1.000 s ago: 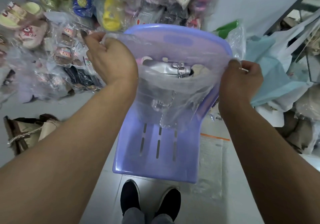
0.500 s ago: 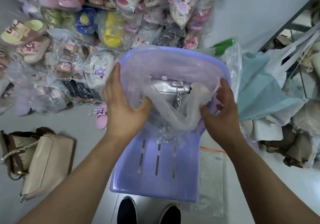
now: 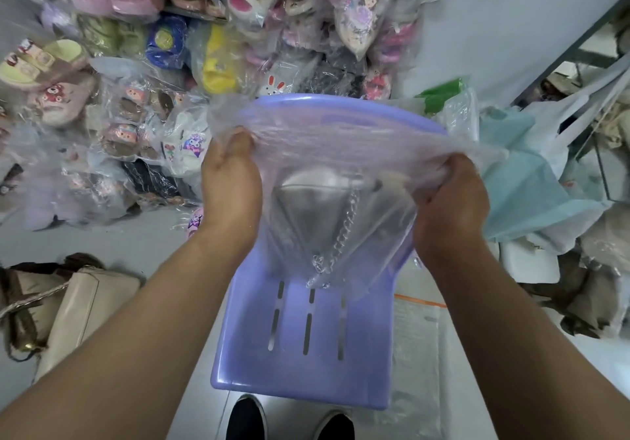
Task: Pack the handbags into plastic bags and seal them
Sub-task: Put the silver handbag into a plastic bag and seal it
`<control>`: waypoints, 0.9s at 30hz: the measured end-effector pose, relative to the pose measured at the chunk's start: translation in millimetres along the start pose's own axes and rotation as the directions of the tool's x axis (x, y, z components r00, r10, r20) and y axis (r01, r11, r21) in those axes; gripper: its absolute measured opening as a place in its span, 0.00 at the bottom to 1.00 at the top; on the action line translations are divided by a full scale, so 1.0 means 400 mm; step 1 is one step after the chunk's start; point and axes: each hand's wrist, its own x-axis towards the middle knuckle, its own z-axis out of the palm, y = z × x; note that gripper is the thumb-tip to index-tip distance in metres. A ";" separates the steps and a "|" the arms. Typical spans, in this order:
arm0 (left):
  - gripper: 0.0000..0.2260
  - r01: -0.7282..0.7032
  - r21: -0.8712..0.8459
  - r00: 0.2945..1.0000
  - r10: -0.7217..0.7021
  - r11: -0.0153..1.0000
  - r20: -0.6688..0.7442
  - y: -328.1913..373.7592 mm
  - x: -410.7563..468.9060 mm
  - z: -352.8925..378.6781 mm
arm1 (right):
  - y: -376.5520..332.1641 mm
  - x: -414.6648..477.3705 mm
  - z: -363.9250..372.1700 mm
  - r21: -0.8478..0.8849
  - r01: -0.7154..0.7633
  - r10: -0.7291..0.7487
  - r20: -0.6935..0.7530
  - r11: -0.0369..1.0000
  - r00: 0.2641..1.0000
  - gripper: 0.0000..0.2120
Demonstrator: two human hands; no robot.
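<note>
A clear plastic bag (image 3: 341, 139) hangs over the purple chair (image 3: 300, 354). Inside it sits a silver handbag (image 3: 317, 201) with a metal chain (image 3: 344, 231) drooping toward the bag's bottom. My left hand (image 3: 230, 180) grips the bag's upper left edge. My right hand (image 3: 450, 201) grips its upper right edge. The top of the bag is pulled taut and flat between the two hands, folded toward the far side. The bag's bottom rests low on the chair seat.
A beige handbag (image 3: 78, 317) lies on the floor at the left. Bagged slippers (image 3: 218, 61) are piled behind the chair. Teal and white bags (image 3: 531, 180) crowd the right. A flat plastic sheet (image 3: 416, 347) lies right of the chair. My shoes (image 3: 289, 419) are below.
Both hands moved from flat on the bag's sides to gripping its top corners. The mouth, open before, is now stretched taut over the handbag.
</note>
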 end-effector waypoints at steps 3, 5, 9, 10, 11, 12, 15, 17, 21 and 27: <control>0.07 0.159 -0.145 0.987 -0.159 0.977 0.010 -0.008 0.006 0.008 | -0.026 -0.021 0.031 0.276 -0.229 0.254 -0.059 0.934 0.965 0.09; 0.11 0.269 -0.300 0.963 -0.246 0.915 0.114 -0.003 -0.005 0.014 | -0.029 -0.034 0.053 0.403 -0.324 0.346 0.020 0.856 0.938 0.11; 0.21 0.397 -0.467 0.915 -0.302 0.790 0.268 0.005 -0.026 0.010 | -0.011 -0.035 0.057 0.529 -0.427 0.343 0.255 0.733 0.904 0.07; 0.20 0.420 -0.440 0.904 -0.321 0.794 0.283 0.004 -0.038 0.010 | -0.007 -0.038 0.059 0.543 -0.446 0.342 0.286 0.712 0.895 0.03; 0.19 0.427 -0.414 0.900 -0.333 0.804 0.282 0.005 -0.051 0.010 | -0.007 -0.044 0.061 0.543 -0.447 0.320 0.317 0.711 0.893 0.01; 0.20 0.438 -0.407 0.896 -0.352 0.802 0.271 0.007 -0.062 0.011 | -0.003 -0.048 0.062 0.516 -0.427 0.278 0.342 0.743 0.898 0.05; 0.19 0.408 -0.416 0.911 -0.336 0.812 0.239 0.007 -0.077 0.008 | -0.008 -0.067 0.062 0.459 -0.442 0.196 0.490 0.771 0.850 0.14; 0.13 0.333 -0.455 0.939 -0.250 0.826 0.235 0.018 -0.082 0.004 | -0.001 -0.076 0.053 0.471 -0.507 0.173 0.587 0.722 0.791 0.03; 0.19 0.159 -0.199 0.961 -0.105 0.967 0.256 0.019 -0.113 0.024 | -0.003 -0.095 0.043 0.442 -0.479 0.170 0.575 0.759 0.800 0.11; 0.50 -0.263 0.470 0.957 0.168 0.843 0.235 -0.065 -0.166 0.045 | -0.013 -0.143 0.057 0.408 -0.481 0.085 0.688 0.776 0.721 0.19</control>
